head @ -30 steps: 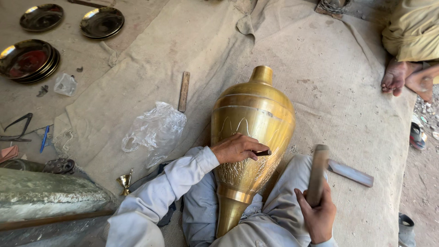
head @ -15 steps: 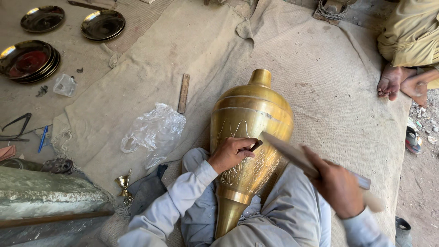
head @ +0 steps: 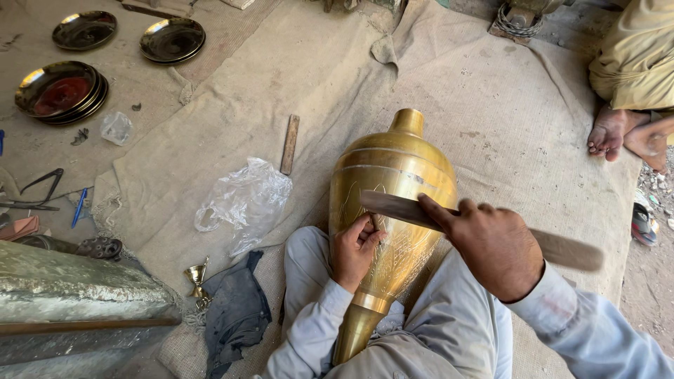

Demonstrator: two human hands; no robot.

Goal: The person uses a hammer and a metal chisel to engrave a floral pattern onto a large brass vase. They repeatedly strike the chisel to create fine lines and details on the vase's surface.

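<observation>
A large brass vase (head: pixel 397 165) lies tilted across my lap on a burlap sheet (head: pixel 491 105), neck pointing away, with engraved patterns on its belly. My left hand (head: pixel 354 249) rests on the vase's side and pinches a small dark chisel against the metal. My right hand (head: pixel 495 245) grips a flat wooden stick (head: pixel 569 250) like a mallet; its far end sits over the vase, right above my left hand's fingers.
Stacked brass plates (head: pixel 60 91) and two more plates (head: pixel 172 38) lie at the top left. A crumpled plastic bag (head: pixel 242 200), a short bar (head: pixel 289 144), a small brass goblet (head: pixel 196 275) and a dark cloth (head: pixel 235 309) lie to my left. Another person's bare feet (head: pixel 618 133) rest at the right.
My right hand has swung the wooden stick from upright at the right down and leftward onto the chisel. The left hand has stayed on the vase.
</observation>
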